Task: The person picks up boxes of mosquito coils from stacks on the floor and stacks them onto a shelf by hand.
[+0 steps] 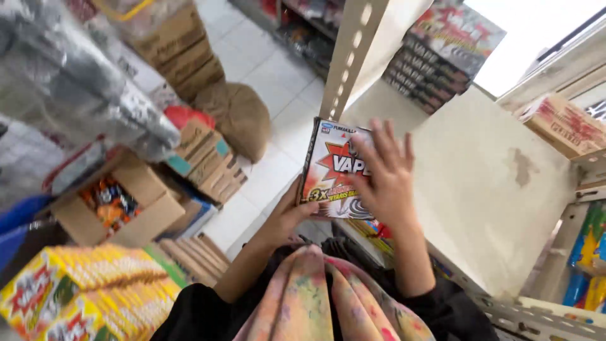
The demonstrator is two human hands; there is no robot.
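Observation:
I hold a flat black box [329, 169] with a red starburst and a coil picture at the front edge of a cream metal shelf [480, 189]. My left hand [287, 215] grips its lower left edge from beneath. My right hand [385, 177] lies flat on its front, fingers spread. A stack of matching black and red boxes [442, 53] stands at the back of the same shelf.
An open cardboard box [117, 208] with orange packets, yellow packs [82, 290], stacked cartons [180, 47] and a brown sack [237, 117] crowd the white tiled floor on the left. A perforated shelf upright [347, 53] rises ahead. A carton [562, 123] sits at right.

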